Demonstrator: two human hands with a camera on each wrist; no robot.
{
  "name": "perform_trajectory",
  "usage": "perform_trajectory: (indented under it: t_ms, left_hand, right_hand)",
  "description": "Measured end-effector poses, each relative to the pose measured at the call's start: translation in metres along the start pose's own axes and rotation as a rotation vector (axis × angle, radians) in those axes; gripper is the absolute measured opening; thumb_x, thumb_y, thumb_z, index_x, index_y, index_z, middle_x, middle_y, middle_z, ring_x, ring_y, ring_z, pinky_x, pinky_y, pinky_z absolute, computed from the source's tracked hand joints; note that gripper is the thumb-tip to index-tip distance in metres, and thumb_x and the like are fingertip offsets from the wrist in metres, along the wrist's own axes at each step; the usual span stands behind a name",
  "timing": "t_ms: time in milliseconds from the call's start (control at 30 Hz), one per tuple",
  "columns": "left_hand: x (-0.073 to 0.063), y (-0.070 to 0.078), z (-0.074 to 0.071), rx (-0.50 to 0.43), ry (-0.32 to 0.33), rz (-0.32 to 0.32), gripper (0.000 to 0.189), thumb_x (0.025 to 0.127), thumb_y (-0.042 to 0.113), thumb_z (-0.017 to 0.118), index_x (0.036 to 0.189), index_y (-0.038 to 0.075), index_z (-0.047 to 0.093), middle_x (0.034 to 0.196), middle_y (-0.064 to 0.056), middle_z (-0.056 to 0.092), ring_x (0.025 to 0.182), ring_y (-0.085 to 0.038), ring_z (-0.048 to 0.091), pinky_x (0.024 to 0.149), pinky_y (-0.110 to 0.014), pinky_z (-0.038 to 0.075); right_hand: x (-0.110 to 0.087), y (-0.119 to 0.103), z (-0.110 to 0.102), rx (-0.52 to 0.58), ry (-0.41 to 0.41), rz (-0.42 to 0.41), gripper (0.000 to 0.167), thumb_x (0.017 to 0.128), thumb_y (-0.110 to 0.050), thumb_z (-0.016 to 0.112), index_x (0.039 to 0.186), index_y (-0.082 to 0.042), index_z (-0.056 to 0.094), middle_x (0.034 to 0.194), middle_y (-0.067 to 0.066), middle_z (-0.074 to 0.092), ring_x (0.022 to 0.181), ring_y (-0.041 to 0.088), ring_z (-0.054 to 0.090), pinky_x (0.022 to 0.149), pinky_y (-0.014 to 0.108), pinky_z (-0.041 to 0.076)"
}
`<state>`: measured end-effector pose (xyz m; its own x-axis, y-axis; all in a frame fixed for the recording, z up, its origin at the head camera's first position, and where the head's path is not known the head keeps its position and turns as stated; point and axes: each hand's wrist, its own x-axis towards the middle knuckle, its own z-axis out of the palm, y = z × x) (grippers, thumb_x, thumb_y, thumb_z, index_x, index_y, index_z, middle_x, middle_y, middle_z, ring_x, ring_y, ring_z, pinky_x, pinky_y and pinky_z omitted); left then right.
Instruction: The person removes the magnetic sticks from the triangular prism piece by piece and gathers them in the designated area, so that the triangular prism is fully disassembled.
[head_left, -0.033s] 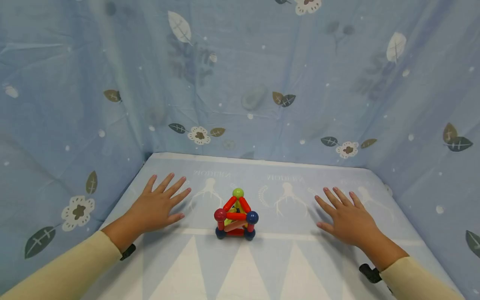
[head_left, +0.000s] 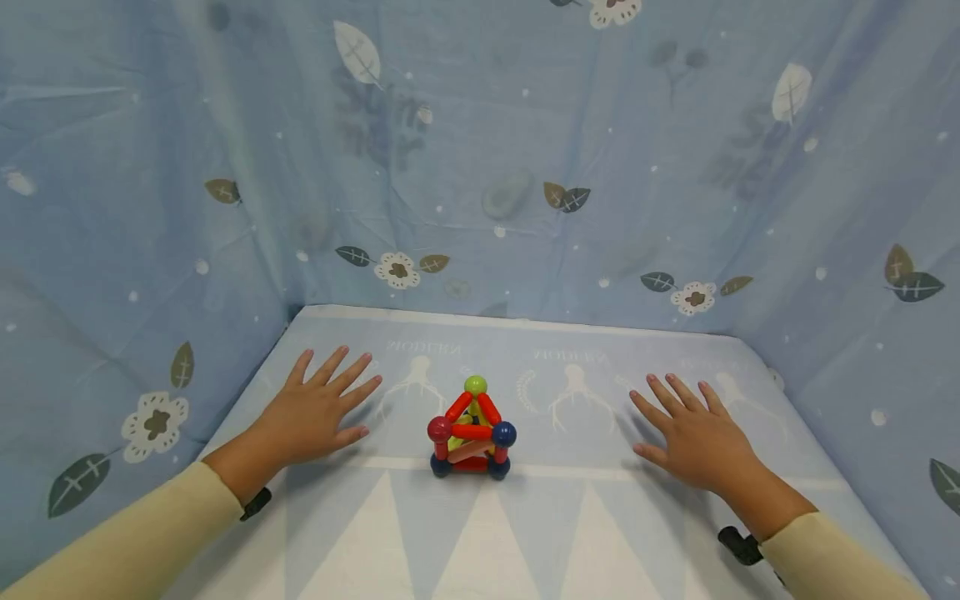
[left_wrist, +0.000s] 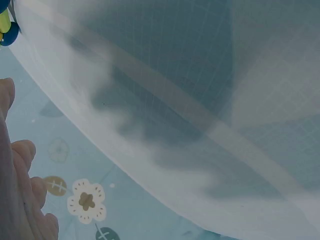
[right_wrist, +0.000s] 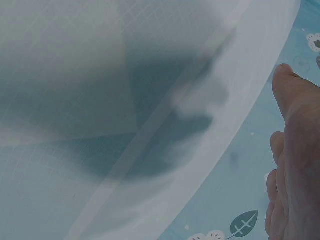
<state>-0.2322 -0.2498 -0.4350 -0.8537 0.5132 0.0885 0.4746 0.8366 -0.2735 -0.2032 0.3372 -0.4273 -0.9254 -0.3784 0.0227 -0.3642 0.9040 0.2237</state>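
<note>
A small frame of toy building rods and balls (head_left: pixel 472 432) stands on the table, midway between my hands. Red rods join a red ball (head_left: pixel 439 429), several dark blue balls and a light green ball (head_left: pixel 476 385) at its top; yellow and orange rods show inside. To its left, my left hand (head_left: pixel 311 417) is held palm down with fingers spread. My right hand (head_left: pixel 701 440) mirrors it on the other side, farther from the frame. Both are apart from the toy and hold nothing. The left wrist view catches a blue ball (left_wrist: pixel 10 34) at its corner.
A pale cloth with triangles and tree prints covers the table (head_left: pixel 480 550). Blue curtains (head_left: pixel 480 125) printed with leaves and flowers rise behind it and on both sides. Each wrist carries a black device (head_left: pixel 741 546). Soft hand shadows fall on the cloth.
</note>
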Motion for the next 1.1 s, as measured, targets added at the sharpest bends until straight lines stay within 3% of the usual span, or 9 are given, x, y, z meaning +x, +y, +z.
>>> perform_trajectory:
  t_ms: [300,633,867,1000,1100]
  left_hand:
    - [-0.001,0.002,-0.005,0.005,0.012,0.001,0.082,0.096,0.068,0.06,0.164,0.03,0.035,0.176,-0.006,0.019,0.161,-0.042,0.014,0.123,-0.074,0.005]
    - [0.002,0.013,0.001,-0.036,-0.002,-0.019,0.083,0.095,0.068,0.062,0.164,0.031,0.035,0.176,-0.007,0.019,0.16,-0.043,0.013,0.122,-0.075,0.0]
    - [0.007,0.044,0.0,-0.127,-0.052,-0.033,0.083,0.094,0.071,0.058,0.164,0.034,0.034,0.176,-0.004,0.018,0.161,-0.042,0.014,0.121,-0.077,-0.003]
    - [0.01,0.069,-0.001,-0.273,-0.119,-0.061,0.086,0.093,0.071,0.059,0.165,0.034,0.032,0.175,-0.004,0.019,0.161,-0.041,0.016,0.119,-0.079,-0.003]
    - [0.014,0.086,-0.005,-0.407,-0.162,-0.125,0.085,0.093,0.065,0.066,0.164,0.03,0.035,0.173,-0.007,0.028,0.158,-0.041,0.025,0.12,-0.079,0.0]
  right_hand:
    - [0.001,-0.002,0.003,0.005,-0.003,0.004,0.084,0.096,-0.07,0.058,0.164,-0.024,0.038,0.172,0.015,0.025,0.158,0.044,0.02,0.124,0.071,0.011]
    - [0.014,-0.015,0.006,0.037,0.024,-0.02,0.085,0.097,-0.071,0.056,0.165,-0.025,0.036,0.173,0.014,0.024,0.159,0.043,0.019,0.124,0.071,0.012]
    - [0.02,-0.042,0.01,0.039,0.038,-0.039,0.085,0.095,-0.071,0.057,0.165,-0.028,0.034,0.174,0.011,0.024,0.16,0.04,0.02,0.125,0.07,0.014]
    - [0.024,-0.059,0.008,0.077,0.054,-0.041,0.085,0.096,-0.072,0.057,0.165,-0.03,0.033,0.173,0.011,0.024,0.16,0.039,0.022,0.124,0.069,0.018]
    - [0.03,-0.072,0.001,0.186,0.048,-0.031,0.083,0.097,-0.069,0.059,0.165,-0.029,0.033,0.171,0.013,0.03,0.157,0.041,0.028,0.123,0.069,0.024]
